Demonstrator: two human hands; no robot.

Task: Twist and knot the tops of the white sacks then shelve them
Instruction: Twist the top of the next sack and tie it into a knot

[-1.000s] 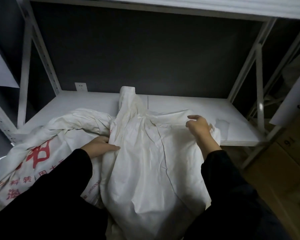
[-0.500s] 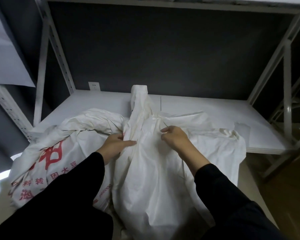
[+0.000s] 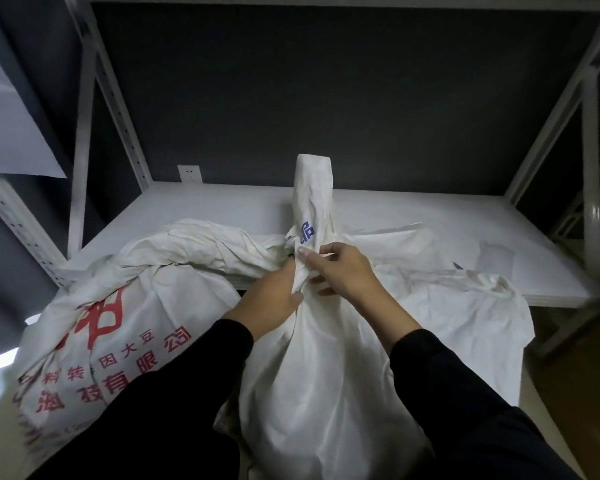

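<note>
A plain white sack (image 3: 326,382) stands in front of me, its top gathered into a neck that rises upright with blue print on it (image 3: 313,199). My left hand (image 3: 274,299) grips the neck from the left and my right hand (image 3: 340,268) grips it from the right, both closed on the bunched fabric. A second white sack (image 3: 111,317) with red lettering lies slumped to the left, leaning against the shelf edge. A loose flap of the plain sack spreads to the right (image 3: 465,306). The white shelf board (image 3: 222,209) lies just behind both sacks.
White perforated uprights (image 3: 118,98) frame the left of the rack, and a slanted brace and post (image 3: 589,150) stand on the right. A wall socket (image 3: 189,173) sits low on the dark back wall. An upper shelf runs overhead. A small white piece (image 3: 496,261) lies on the board at the right.
Both hands have come together from the sack's sides onto its neck. The top is now bunched into a narrow upright neck.
</note>
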